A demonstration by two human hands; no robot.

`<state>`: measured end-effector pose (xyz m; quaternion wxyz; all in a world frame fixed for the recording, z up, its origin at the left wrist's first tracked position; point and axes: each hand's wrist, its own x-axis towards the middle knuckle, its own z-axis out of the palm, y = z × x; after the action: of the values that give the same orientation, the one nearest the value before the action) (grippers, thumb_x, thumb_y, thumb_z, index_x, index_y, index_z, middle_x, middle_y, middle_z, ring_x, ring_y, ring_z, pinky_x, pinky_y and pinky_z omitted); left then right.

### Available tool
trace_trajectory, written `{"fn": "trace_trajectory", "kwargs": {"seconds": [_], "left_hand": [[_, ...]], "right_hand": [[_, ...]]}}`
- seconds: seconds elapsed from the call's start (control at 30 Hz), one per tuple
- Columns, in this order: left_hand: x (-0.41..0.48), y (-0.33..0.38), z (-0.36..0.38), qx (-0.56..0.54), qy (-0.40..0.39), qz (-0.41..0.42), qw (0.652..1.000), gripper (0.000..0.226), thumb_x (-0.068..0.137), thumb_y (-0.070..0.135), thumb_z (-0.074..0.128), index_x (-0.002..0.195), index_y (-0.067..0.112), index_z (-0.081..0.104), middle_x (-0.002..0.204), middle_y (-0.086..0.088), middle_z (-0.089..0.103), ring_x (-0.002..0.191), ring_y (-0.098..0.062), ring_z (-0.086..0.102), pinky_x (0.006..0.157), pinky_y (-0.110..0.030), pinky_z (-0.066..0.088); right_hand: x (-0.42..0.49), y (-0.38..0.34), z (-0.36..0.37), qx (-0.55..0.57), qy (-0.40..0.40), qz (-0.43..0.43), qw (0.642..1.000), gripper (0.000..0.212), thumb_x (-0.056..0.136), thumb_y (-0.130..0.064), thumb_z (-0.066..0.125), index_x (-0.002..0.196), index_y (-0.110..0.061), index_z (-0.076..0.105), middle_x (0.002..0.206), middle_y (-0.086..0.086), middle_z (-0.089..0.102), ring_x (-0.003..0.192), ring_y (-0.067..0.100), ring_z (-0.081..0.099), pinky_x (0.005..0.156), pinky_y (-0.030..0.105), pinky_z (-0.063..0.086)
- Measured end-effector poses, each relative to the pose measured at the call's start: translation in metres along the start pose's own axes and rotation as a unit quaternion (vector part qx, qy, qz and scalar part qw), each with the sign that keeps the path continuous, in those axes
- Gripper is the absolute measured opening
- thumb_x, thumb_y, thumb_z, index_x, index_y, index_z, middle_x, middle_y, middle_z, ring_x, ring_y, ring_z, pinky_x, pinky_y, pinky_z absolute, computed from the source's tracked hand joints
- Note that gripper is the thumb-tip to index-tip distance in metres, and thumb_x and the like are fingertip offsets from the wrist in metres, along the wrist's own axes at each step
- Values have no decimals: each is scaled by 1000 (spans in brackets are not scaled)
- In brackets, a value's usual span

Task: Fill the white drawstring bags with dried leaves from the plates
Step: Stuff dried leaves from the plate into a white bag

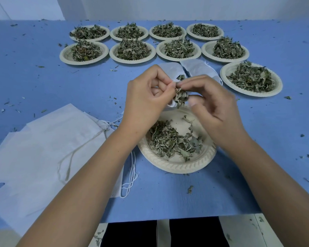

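Over the plate [177,166] near the tabletop's front edge, our left hand [146,98] pinches the bag [170,105] at its mouth and our right hand [209,102] pinches dried leaves [180,96]; a slack opening may spill them.

Packing workspace: blue table [43,82], rowed leaf plates [132,61].

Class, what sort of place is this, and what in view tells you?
Probably a small hand-packing bench for dried herbs: plates heaped with dried leaves on a blue table, a pile of empty white drawstring bags, and left hand and right hand filling one bag.
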<state>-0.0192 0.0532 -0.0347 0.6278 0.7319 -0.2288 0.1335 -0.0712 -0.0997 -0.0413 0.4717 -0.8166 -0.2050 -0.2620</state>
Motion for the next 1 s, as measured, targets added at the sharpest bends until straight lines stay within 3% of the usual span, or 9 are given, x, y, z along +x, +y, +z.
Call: {"fn": "trace_trajectory", "kwargs": {"seconds": [0.1,0.23,0.33,0.43,0.6,0.67,0.73,0.87,1.0], "left_hand": [[0,-1,0,7,-4,3,1000,22,86,6,66,74,21,56,54,10,56,45,-21,48,48,-22,39],[-2,-1,1,0,-22,16,1000,19,87,7,66,75,19,57,58,-5,60,46,-34,50,48,-28,40],[-4,-1,1,-2,-50,20,999,15,87,4,66,77,10,57,55,-2,56,40,-10,39,47,-17,36],[-6,-1,2,0,-79,19,997,14,86,3,65,77,6,56,59,-16,55,42,-13,35,46,-26,38],[-2,0,-1,0,-32,13,999,18,88,7,66,76,17,56,55,5,58,42,-17,46,48,-21,39],[-1,0,-2,-4,-16,14,1000,19,87,8,66,75,19,57,55,8,59,46,-23,56,50,-24,45],[0,2,-2,-7,-10,13,1000,18,87,9,66,75,20,57,55,11,60,47,-13,56,52,-22,45],[-1,3,-3,-39,-25,1,999,19,88,5,66,76,17,57,55,10,58,47,-9,53,50,-19,43],[-1,5,-3,-37,-29,-12,999,20,88,3,66,75,14,56,52,10,58,46,-9,53,51,-17,43]], "right_hand": [[1,-1,4,-21,-2,-20,1000,23,83,-2,70,104,1,61,110,13,58,105,22,60,88,32,54],[1,0,5,22,53,0,998,12,85,8,65,95,2,66,97,15,62,93,19,64,82,27,56],[0,0,7,-64,67,-28,995,11,84,10,64,90,4,70,92,12,66,86,14,65,79,23,55],[1,1,10,-161,44,-57,984,13,80,12,62,85,3,71,87,11,69,81,20,66,74,33,55],[2,-2,4,-140,13,-64,988,23,81,11,55,98,3,69,104,10,66,98,20,61,88,24,47],[2,-4,2,-119,39,-84,989,24,81,12,51,96,2,67,105,12,64,99,20,60,87,27,48],[2,-6,1,-127,54,-115,984,21,82,6,48,91,3,67,101,12,65,96,22,61,86,34,48],[2,-5,2,-202,-39,-119,971,29,89,-15,43,95,-1,67,101,7,68,100,20,61,100,36,37],[0,-3,5,-250,-136,-69,956,37,91,-28,35,102,-8,64,112,-2,64,128,15,47,114,41,13]]}}
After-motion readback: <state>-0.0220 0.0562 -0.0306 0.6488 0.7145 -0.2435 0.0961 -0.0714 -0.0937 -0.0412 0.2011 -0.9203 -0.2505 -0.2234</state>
